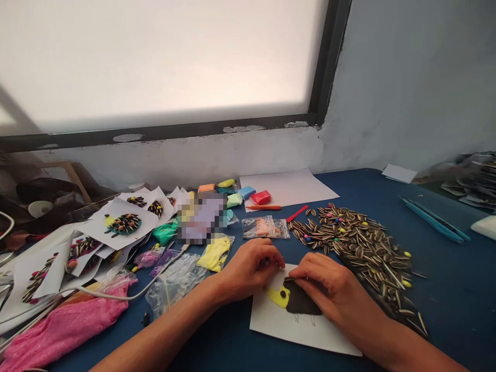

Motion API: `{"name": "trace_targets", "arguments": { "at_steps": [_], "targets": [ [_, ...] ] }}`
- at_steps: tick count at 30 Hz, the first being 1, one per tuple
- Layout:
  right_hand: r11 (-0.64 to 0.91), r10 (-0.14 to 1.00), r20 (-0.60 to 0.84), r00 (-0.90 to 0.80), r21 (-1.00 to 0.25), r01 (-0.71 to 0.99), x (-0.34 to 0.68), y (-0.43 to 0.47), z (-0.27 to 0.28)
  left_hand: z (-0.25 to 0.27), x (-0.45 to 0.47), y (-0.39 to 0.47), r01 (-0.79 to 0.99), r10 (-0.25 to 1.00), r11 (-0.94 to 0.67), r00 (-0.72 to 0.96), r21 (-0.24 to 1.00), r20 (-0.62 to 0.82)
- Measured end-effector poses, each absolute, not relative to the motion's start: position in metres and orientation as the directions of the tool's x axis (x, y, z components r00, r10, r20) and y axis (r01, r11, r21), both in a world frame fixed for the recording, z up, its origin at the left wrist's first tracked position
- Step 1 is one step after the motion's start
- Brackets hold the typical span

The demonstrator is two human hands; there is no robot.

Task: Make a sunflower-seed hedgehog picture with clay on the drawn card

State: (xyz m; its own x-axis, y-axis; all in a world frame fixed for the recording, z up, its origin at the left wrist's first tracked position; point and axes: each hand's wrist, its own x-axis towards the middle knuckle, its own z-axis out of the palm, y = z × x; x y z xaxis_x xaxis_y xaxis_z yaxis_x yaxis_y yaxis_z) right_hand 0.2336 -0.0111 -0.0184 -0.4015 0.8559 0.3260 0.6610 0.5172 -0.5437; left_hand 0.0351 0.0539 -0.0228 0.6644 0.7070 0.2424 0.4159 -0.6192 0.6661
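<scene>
A white card [279,330] lies in front of me, bearing a hedgehog-like figure of flattened modelling clay. Its body is black clay [304,302]; its head is yellow clay [277,297] with a round black dot, and two small legs are drawn underneath. My right hand [329,284] is closed in a pinch at the top of the black clay, where a small dark tip shows by the fingertips; what it pinches is too small to name. At the card's upper left edge, my left hand [253,268] has its fingers curled together, their contents hidden.
Striped sunflower seeds [360,243] with coloured bits are heaped at right. Blue tweezers [436,219] lie beyond. Behind are an orange clay packet [265,227], a red strip [297,213] and white paper [287,188]. Finished seed pictures [124,223], a white cable [155,279] and pink clay [77,323] fill the left.
</scene>
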Motion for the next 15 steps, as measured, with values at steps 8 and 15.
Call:
{"name": "trace_targets", "arguments": {
  "at_steps": [8, 15],
  "targets": [
    [0.556, 0.831, 0.335, -0.444, -0.473, 0.684, 0.2325, -0.0102, -0.0184, -0.0251, 0.0347, 0.0547, 0.381, 0.694, -0.630, 0.666, 0.676, 0.272],
    [0.555, 0.830, 0.333, -0.448, -0.411, 0.723, 0.2298, -0.0137, -0.0165, -0.0266, 0.0351, 0.0557, 0.366, 0.694, -0.626, 0.665, 0.688, 0.278]
  ]
}}
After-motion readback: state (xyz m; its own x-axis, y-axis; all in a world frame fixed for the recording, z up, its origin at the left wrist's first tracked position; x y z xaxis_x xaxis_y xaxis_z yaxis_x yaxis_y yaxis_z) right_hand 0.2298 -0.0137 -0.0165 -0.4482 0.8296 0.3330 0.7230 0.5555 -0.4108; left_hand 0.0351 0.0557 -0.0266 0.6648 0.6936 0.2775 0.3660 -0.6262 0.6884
